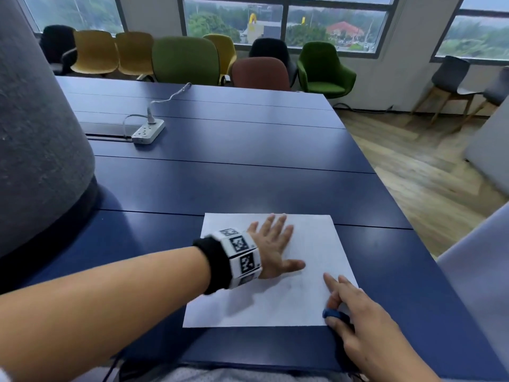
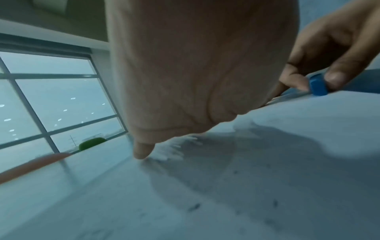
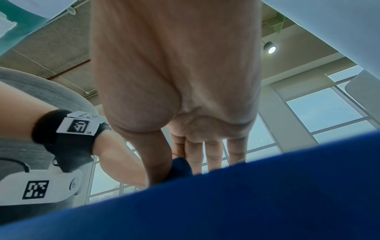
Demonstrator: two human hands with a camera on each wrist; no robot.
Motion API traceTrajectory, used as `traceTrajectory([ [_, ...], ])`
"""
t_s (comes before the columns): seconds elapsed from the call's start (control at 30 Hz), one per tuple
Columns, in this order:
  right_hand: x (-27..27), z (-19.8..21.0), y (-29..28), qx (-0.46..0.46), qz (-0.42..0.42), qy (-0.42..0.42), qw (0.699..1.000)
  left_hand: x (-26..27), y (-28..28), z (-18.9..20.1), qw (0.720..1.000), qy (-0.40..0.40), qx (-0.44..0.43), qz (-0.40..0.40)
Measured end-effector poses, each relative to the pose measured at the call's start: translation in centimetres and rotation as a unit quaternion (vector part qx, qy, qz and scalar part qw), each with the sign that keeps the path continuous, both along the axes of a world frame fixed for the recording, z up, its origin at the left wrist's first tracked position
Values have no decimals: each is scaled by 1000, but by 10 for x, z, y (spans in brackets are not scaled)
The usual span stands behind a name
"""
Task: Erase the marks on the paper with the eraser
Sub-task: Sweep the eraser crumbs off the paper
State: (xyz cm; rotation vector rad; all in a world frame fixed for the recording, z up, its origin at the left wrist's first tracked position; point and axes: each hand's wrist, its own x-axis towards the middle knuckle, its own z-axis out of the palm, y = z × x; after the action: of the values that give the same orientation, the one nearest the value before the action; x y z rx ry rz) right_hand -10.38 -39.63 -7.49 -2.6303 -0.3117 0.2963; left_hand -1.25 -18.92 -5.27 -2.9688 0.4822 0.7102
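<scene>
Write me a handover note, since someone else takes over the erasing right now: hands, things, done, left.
Left hand: flat, fingers spread, pressing the paper onto the blue table.
Right hand: pinches the blue eraser at the paper's near right corner.
Done: cannot tell how much is erased.
Left: faint grey marks show near the left hand; rub them out.

1 white paper sheet on 1 dark-blue table. 1 small blue eraser. 2 hands: left hand, right hand. 1 black wrist strap w/ white marker blocks. 1 white power strip, 1 white cable plugged in. Upholstered chairs along windows approx. 9: 3 yellow, 2 green, 2 black, 1 reddish-brown, 1 grey; a further one at right edge unclear. 1 grey felt column at left.
</scene>
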Motion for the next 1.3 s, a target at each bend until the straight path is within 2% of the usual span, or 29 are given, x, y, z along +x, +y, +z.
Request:
traceTrajectory([
  [0.1, -1, 3, -1, 17, 6, -1, 1000, 1, -14, -11, 1000, 10, 2, -28],
  [0.17, 0, 1, -1, 30, 8, -1, 1000, -3, -6, -14, 1000, 11, 6, -13],
  [0.3, -3, -1, 0, 32, 8, -16, 999, -15, 33, -10, 994, 13, 3, 110],
  [0.4, -6, 3, 3, -3, 14, -27, 1000, -16, 46, -6, 980, -1, 6, 200],
  [0.47, -7, 5, 3, -5, 8, -17, 1000, -16, 38, -5, 988, -14, -1, 155],
  [0.57, -7, 7, 2, 0, 9, -7, 1000, -20, 11, -6, 999, 20, -28, -18],
  [0.6, -7, 7, 3, 1, 8, -7, 1000, -23, 6, -9, 998, 33, -31, -43],
  [0.67, -8, 7, 2, 8, 10, -9, 1000, -27, 8, -15, 999, 38, -23, -19],
  [0.8, -10, 8, 3, 6, 20, -13, 1000, -26, 42, -10, 989, 24, 17, 147],
  [0.87, -9, 9, 3, -6, 18, -17, 1000, -20, 52, -2, 980, 17, 27, 195],
  [1.03, -7, 12, 4, -28, 33, -20, 999, -3, 44, 12, 993, 37, 23, 112],
  [1.2, -6, 19, 3, -30, 52, -16, 998, 5, 41, 21, 991, 42, 46, 118],
  [1.3, -1, 48, -1, -30, 74, -8, 997, 2, 38, 22, 991, 39, 48, 117],
])
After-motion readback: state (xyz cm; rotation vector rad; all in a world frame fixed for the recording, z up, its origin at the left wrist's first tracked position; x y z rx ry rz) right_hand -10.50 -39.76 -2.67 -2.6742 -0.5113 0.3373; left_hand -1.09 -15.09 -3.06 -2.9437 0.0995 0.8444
